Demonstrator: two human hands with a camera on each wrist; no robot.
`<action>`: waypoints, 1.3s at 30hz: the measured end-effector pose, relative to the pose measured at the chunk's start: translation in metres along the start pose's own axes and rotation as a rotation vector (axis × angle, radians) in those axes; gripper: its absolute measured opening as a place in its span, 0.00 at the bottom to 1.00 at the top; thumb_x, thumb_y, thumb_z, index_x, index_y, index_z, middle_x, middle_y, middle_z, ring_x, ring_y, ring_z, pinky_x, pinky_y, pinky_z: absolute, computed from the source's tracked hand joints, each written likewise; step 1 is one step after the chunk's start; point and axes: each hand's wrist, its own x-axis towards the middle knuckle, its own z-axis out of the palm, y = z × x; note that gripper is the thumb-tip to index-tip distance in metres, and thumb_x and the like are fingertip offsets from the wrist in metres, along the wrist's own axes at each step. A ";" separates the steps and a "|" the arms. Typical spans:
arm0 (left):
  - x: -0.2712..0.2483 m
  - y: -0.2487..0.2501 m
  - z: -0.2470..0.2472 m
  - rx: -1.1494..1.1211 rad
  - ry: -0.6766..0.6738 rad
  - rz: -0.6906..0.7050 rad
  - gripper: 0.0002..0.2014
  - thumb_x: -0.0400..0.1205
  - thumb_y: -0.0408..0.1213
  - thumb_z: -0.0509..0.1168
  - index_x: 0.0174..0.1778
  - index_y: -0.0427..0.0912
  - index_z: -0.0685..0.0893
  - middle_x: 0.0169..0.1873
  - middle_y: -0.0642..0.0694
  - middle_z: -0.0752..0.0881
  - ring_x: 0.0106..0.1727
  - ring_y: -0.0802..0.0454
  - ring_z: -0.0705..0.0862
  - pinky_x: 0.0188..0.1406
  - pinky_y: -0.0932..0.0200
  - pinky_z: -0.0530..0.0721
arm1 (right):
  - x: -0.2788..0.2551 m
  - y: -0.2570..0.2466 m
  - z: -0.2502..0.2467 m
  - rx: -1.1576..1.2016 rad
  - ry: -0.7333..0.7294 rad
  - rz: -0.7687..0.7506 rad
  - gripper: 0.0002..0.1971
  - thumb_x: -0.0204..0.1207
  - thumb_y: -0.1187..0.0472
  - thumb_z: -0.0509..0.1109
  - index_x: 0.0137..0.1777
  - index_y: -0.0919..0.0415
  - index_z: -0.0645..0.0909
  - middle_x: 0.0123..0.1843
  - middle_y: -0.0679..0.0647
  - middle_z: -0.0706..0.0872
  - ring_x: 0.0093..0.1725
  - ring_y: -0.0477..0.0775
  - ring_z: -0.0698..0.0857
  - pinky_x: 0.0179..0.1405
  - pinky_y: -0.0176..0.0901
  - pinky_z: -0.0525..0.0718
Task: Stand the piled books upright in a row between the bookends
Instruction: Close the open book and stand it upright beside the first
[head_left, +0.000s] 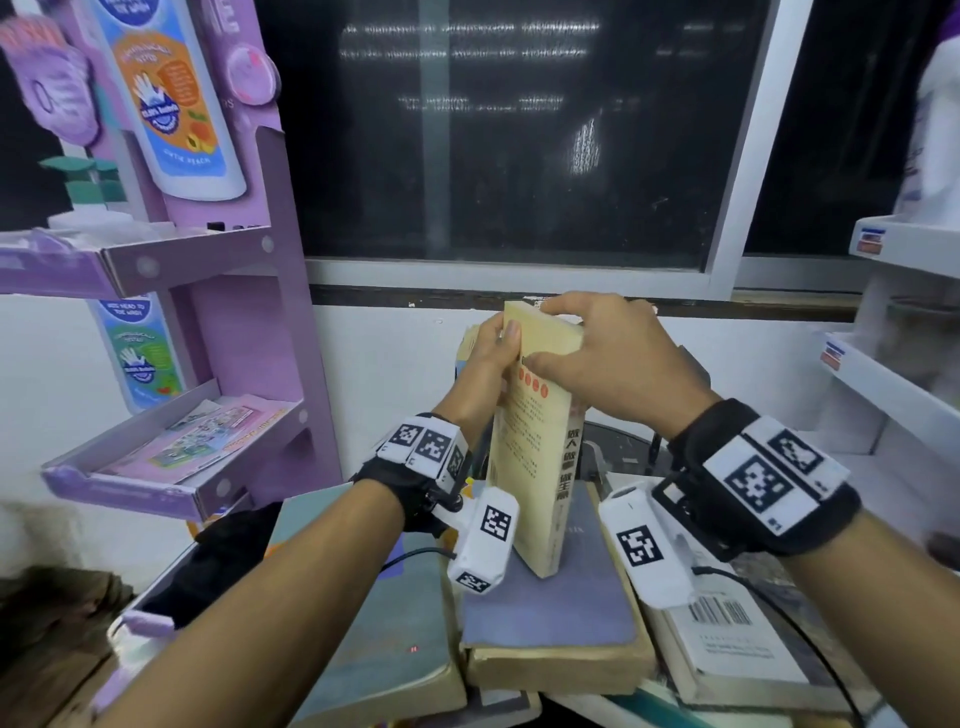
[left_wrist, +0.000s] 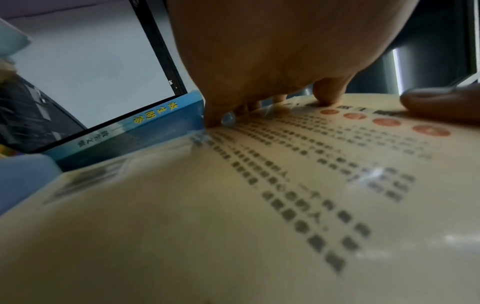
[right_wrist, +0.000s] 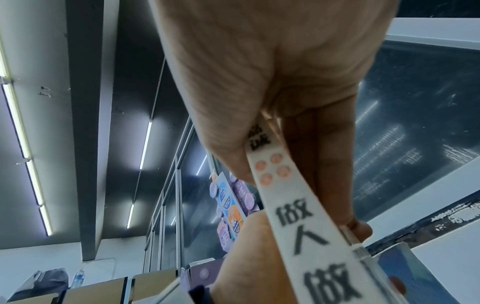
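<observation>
Here, you held cream book (head_left: 537, 441) upright, lower end resting on grey-blue book (head_left: 561, 597) atop flat pile. Your right hand (head_left: 613, 358) clamped top end, thumb on cover, fingers curled over far side. Your left hand (head_left: 491, 353) pinched top left edge, thumb on cover beside red dots. Blue-spined book (left_wrist: 135, 131) stood just behind cream book, left side. Purple display rack (head_left: 218, 312) stood well left. Bookends: could not tell.

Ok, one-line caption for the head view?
Both hands, left and right, hold a cream book upright above piled books.
</observation>
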 end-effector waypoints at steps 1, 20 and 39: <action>0.001 -0.001 0.000 -0.005 -0.006 -0.002 0.13 0.90 0.46 0.48 0.68 0.54 0.71 0.49 0.53 0.84 0.43 0.63 0.86 0.37 0.67 0.82 | 0.001 -0.001 0.000 -0.008 -0.020 0.017 0.23 0.73 0.52 0.74 0.68 0.49 0.79 0.47 0.48 0.83 0.33 0.35 0.79 0.17 0.23 0.72; 0.042 -0.023 -0.072 0.355 0.160 -0.062 0.21 0.87 0.46 0.58 0.75 0.45 0.73 0.74 0.48 0.75 0.73 0.51 0.72 0.69 0.55 0.66 | 0.042 0.008 0.009 0.000 -0.067 0.186 0.07 0.77 0.66 0.69 0.53 0.59 0.78 0.52 0.58 0.89 0.42 0.59 0.90 0.30 0.48 0.90; 0.079 -0.070 -0.087 0.344 0.071 -0.077 0.19 0.79 0.48 0.68 0.67 0.52 0.83 0.78 0.55 0.70 0.77 0.54 0.71 0.77 0.45 0.70 | 0.128 0.054 0.076 -0.010 0.030 0.245 0.28 0.75 0.64 0.69 0.76 0.54 0.72 0.67 0.59 0.83 0.58 0.64 0.85 0.50 0.60 0.89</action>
